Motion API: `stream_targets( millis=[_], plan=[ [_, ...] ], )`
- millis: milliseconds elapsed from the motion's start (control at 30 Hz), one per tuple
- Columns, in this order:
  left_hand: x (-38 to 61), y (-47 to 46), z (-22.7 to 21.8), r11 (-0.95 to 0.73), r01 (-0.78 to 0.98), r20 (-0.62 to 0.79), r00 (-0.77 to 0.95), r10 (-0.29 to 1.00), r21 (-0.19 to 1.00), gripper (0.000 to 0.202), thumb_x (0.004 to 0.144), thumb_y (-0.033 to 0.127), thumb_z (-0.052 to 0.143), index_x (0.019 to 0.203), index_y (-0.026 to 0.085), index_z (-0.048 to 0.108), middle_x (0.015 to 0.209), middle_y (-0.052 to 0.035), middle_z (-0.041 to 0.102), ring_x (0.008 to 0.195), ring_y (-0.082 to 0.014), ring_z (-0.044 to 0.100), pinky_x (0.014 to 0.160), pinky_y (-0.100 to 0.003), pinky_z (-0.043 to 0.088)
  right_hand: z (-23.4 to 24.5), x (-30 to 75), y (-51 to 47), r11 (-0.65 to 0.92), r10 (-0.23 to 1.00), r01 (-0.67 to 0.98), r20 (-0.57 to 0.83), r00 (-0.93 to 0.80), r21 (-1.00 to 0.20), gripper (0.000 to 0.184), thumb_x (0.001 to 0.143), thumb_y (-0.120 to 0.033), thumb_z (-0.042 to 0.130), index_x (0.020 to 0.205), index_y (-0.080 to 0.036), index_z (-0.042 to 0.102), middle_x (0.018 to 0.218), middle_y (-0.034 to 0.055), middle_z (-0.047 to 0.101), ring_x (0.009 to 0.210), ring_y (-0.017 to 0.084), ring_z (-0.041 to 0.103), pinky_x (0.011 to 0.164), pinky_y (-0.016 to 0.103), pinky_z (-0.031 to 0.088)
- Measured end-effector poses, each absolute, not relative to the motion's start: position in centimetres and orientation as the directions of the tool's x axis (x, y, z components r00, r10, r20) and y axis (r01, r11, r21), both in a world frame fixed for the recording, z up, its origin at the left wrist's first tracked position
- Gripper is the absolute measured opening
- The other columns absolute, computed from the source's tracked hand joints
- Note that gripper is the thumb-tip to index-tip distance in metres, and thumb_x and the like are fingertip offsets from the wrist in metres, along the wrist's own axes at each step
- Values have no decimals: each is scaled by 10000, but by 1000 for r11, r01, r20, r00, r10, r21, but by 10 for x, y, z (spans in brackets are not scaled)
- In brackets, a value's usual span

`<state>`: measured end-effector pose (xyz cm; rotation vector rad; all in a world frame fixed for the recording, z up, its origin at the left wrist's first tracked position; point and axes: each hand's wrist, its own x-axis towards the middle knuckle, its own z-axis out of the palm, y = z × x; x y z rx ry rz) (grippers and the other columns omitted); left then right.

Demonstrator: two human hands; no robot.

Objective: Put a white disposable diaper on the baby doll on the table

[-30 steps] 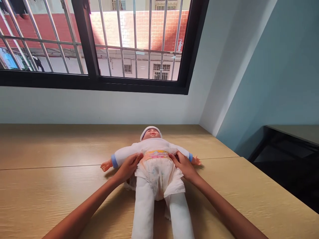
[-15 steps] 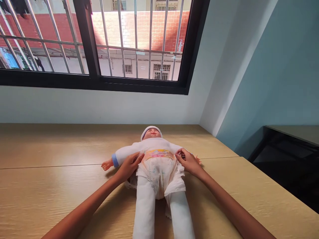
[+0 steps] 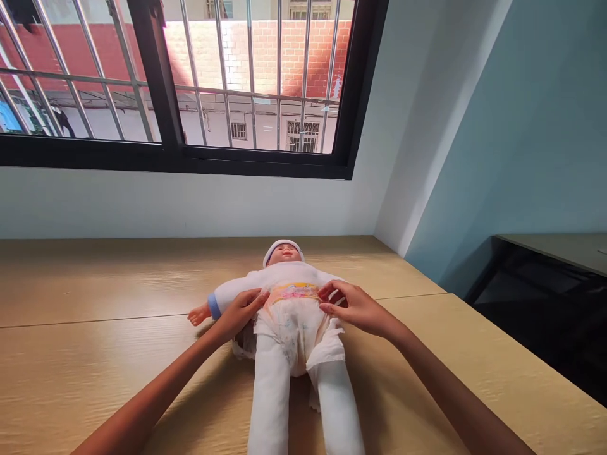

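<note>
Baby doll [image 3: 283, 279], lying on its back at the middle of the wooden tabletop [image 3: 95, 278], with its head toward the far side and its legs toward you. It wears a white cap [image 3: 282, 245], a white long-sleeved suit with a blue cuff [image 3: 214, 306] on the left sleeve, and a white disposable diaper [image 3: 291, 332] with a yellow-and-pink printed waistband [image 3: 294, 292]. Your left hand [image 3: 241, 313] is open, palm down, with its fingers [image 3: 255, 298] resting on the left side of the doll's waist, at the diaper's edge. Your right hand [image 3: 353, 308] is curved, its fingers [image 3: 332, 292] touching the right end of the waistband; you cannot tell whether they pinch it. A loose diaper flap [image 3: 329, 346] lies over the right thigh, and crumpled material [image 3: 244, 347] shows beneath the left hip. At the far side is a black-framed window [image 3: 175, 158] with steel bars [image 3: 251, 76]. To the right are a pale blue wall [image 3: 512, 139] and a dark piece of furniture [image 3: 535, 303].
</note>
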<state>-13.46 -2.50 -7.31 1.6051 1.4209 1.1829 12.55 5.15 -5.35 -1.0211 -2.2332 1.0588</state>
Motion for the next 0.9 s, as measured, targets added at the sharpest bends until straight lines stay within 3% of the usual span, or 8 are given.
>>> stream_targets(
  millis=[100,233,367,467,533,633,700,900],
  plan=[
    [-138,-25,-71,-205,501,200,65,978,841,414,840,547,407,626,198,464,647,-5,496,614,-147,431,588,-244,399,-58,123,50,423,777,440,67,-626,-792,290,797,-416,645,1000,-209,646,972,58,679,832,216,630,696,324,496],
    [-142,-31,-59,-176,639,229,1,973,749,358,824,478,474,613,218,350,578,35,366,536,-127,325,518,-249,315,-56,127,50,444,767,461,59,-639,-768,302,813,-420,626,1036,-217,637,1001,61,684,838,225,639,669,321,473],
    [-125,-42,-28,-203,780,334,-8,942,592,161,805,370,543,807,219,488,710,2,513,653,-179,453,626,-278,368,-52,129,43,491,763,523,54,-644,-696,280,850,-442,574,1050,-251,615,986,31,692,847,226,635,661,317,439],
    [-95,-40,-9,-430,831,423,268,866,354,186,873,338,471,980,207,549,1033,-80,610,947,-246,538,827,-357,416,-49,129,37,518,762,554,58,-644,-651,278,869,-467,537,1055,-267,595,972,21,692,884,243,627,696,332,427],
    [-75,-32,-5,-584,773,392,471,790,247,206,891,326,466,1002,202,587,1063,-88,626,1014,-251,547,905,-378,408,-44,130,37,514,754,559,32,-656,-651,254,878,-454,524,1038,-265,581,991,26,687,925,253,619,730,342,428],
    [-56,-17,-12,-690,693,344,608,716,209,216,898,295,470,1021,223,632,1064,-60,653,995,-233,577,942,-350,392,-37,139,41,472,731,571,-63,-679,-671,169,908,-364,455,932,-235,563,985,36,680,906,233,633,733,333,449],
    [-52,-9,-19,-717,667,324,646,691,201,199,893,265,480,972,256,662,1034,-18,677,961,-212,595,938,-322,385,-34,147,47,433,706,600,-161,-690,-672,166,904,-306,431,861,-202,553,936,35,683,791,194,661,677,305,471],
    [-59,-3,-27,-733,646,227,697,680,214,215,908,311,476,935,280,687,993,7,708,928,-192,604,953,-316,367,-53,152,65,283,471,719,-561,-680,-634,167,703,-276,651,725,-116,609,686,32,666,544,159,648,440,214,479]
  ],
)
